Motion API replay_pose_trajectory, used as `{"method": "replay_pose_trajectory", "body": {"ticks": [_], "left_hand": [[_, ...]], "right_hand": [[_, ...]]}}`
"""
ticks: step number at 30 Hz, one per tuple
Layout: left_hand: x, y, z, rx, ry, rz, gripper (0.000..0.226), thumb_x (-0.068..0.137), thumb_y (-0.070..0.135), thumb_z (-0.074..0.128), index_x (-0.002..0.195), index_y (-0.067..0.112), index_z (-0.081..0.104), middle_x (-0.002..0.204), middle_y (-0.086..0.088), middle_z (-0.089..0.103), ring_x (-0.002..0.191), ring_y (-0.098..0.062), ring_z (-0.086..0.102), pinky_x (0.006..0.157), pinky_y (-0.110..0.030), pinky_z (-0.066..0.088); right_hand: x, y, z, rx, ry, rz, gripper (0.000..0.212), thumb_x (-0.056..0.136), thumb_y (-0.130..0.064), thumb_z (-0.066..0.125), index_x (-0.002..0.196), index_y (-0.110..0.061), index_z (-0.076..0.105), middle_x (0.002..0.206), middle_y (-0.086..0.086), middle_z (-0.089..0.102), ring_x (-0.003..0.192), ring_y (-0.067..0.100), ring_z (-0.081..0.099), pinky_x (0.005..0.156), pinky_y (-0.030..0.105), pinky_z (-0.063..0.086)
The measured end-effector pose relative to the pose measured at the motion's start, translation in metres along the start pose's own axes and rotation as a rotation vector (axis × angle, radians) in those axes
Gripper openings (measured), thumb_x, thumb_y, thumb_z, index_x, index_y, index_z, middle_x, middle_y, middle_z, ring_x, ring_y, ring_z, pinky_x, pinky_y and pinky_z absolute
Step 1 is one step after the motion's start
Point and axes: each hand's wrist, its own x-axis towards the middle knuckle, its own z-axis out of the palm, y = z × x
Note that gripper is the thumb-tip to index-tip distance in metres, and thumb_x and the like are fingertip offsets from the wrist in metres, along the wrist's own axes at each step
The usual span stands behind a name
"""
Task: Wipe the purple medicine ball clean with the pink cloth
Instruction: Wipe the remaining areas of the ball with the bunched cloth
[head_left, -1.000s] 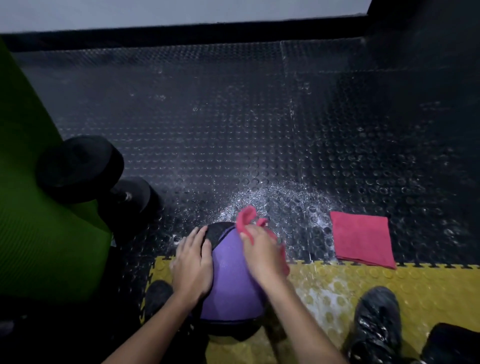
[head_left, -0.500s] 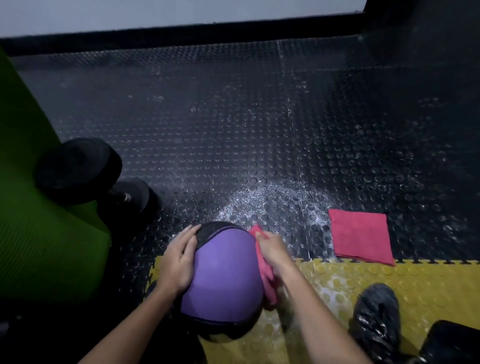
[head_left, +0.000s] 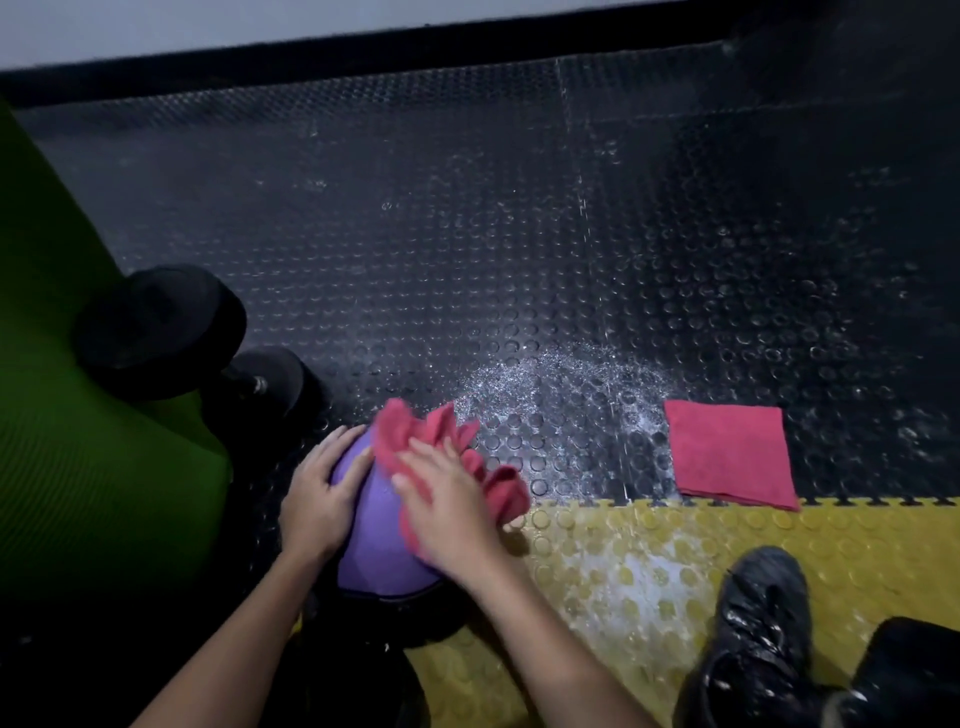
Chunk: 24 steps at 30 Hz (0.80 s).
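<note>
Both flat-fingered, the left hand (head_left: 317, 501) steadies the ball (head_left: 375, 545) at nine o'clock while the right hand (head_left: 449, 512) presses the cloth (head_left: 441, 436) across its top, mid-wipe; turning up the underside likely comes next.

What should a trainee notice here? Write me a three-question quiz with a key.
1. True or false: the left hand rests on the round purple medicine ball.
2. The right hand presses the crumpled pink cloth against: A) the ball, B) the floor, C) a shoe.
3. How many pink cloths are in view?
Key: 1 true; 2 A; 3 two, the crumpled one and a folded pink square.
</note>
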Motion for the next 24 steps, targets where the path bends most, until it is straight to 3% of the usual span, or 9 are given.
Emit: {"method": "replay_pose_trajectory", "body": {"ticks": [2, 4, 8, 12, 14, 16, 20, 22, 24], "left_hand": [[0.004, 0.003, 0.003, -0.011, 0.020, -0.049, 0.048, 0.079, 0.053, 0.057, 0.123, 0.032, 0.061, 0.138, 0.009, 0.052, 0.129, -0.013, 0.044, 0.109, -0.036, 0.031], [0.007, 0.008, 0.005, -0.014, 0.051, -0.096, 0.045, 0.081, 0.053, 0.057, 0.123, 0.035, 0.060, 0.137, 0.011, 0.052, 0.128, -0.014, 0.045, 0.109, -0.037, 0.032], [0.012, 0.032, 0.019, 0.092, 0.067, -0.173, 0.043, 0.085, 0.059, 0.049, 0.125, 0.044, 0.054, 0.140, 0.016, 0.047, 0.130, -0.018, 0.042, 0.108, -0.047, 0.030], [0.023, 0.051, 0.031, 0.201, 0.030, -0.194, 0.045, 0.087, 0.058, 0.044, 0.129, 0.044, 0.050, 0.143, 0.015, 0.043, 0.133, -0.022, 0.037, 0.107, -0.055, 0.026], [0.027, 0.054, 0.032, 0.212, 0.013, -0.206, 0.045, 0.087, 0.058, 0.044, 0.129, 0.044, 0.050, 0.143, 0.012, 0.044, 0.133, -0.023, 0.037, 0.107, -0.055, 0.025], [0.027, 0.055, 0.033, 0.225, 0.017, -0.206, 0.045, 0.088, 0.058, 0.043, 0.130, 0.043, 0.050, 0.144, 0.012, 0.043, 0.134, -0.024, 0.036, 0.107, -0.056, 0.024], [0.022, 0.061, 0.037, 0.246, 0.029, -0.225, 0.048, 0.088, 0.058, 0.040, 0.132, 0.040, 0.049, 0.145, 0.010, 0.042, 0.134, -0.025, 0.035, 0.106, -0.058, 0.023], [0.022, 0.067, 0.041, 0.276, 0.037, -0.233, 0.048, 0.089, 0.057, 0.039, 0.132, 0.040, 0.048, 0.143, 0.008, 0.043, 0.133, -0.026, 0.035, 0.104, -0.058, 0.023], [0.024, 0.070, 0.041, 0.291, 0.041, -0.243, 0.046, 0.089, 0.055, 0.039, 0.132, 0.040, 0.049, 0.143, 0.007, 0.044, 0.133, -0.026, 0.035, 0.104, -0.058, 0.023]], "right_hand": [[-0.001, 0.006, 0.014, -0.100, 0.089, -0.020, 0.042, 0.090, -0.042, 0.038, 0.126, -0.027, 0.053, 0.140, -0.009, 0.043, 0.135, 0.010, 0.024, 0.109, 0.032, 0.018], [0.008, 0.019, 0.005, 0.018, 0.240, 0.112, 0.042, 0.091, -0.042, 0.036, 0.125, -0.025, 0.055, 0.135, -0.006, 0.049, 0.129, 0.012, 0.036, 0.105, 0.027, 0.025], [0.033, 0.029, -0.018, 0.239, 0.277, 0.537, 0.031, 0.095, -0.032, 0.041, 0.119, -0.020, 0.057, 0.118, 0.007, 0.059, 0.113, 0.026, 0.051, 0.089, 0.029, 0.035], [0.007, 0.010, 0.011, 0.002, 0.385, 0.126, 0.056, 0.081, -0.050, 0.037, 0.121, -0.016, 0.056, 0.130, 0.001, 0.052, 0.128, 0.021, 0.037, 0.106, 0.033, 0.026], [-0.011, 0.012, 0.024, -0.037, 0.371, 0.020, 0.055, 0.082, -0.050, 0.034, 0.127, -0.022, 0.052, 0.138, -0.005, 0.044, 0.136, 0.016, 0.023, 0.112, 0.033, 0.018], [-0.007, 0.027, 0.018, 0.078, 0.461, 0.065, 0.051, 0.084, -0.046, 0.039, 0.126, -0.021, 0.052, 0.136, -0.002, 0.047, 0.133, 0.018, 0.033, 0.109, 0.034, 0.026], [0.014, 0.059, -0.003, 0.359, 0.475, 0.612, 0.042, 0.092, -0.038, 0.044, 0.131, -0.022, 0.047, 0.128, 0.010, 0.054, 0.117, 0.029, 0.051, 0.098, 0.034, 0.038], [0.011, 0.054, 0.001, 0.318, 0.516, 0.582, 0.050, 0.088, -0.044, 0.043, 0.129, -0.015, 0.048, 0.128, 0.014, 0.054, 0.117, 0.030, 0.049, 0.099, 0.035, 0.037], [-0.003, 0.033, 0.019, 0.247, 0.570, 0.408, 0.066, 0.080, -0.052, 0.038, 0.127, -0.008, 0.050, 0.130, 0.012, 0.051, 0.123, 0.027, 0.043, 0.104, 0.037, 0.032]]}}
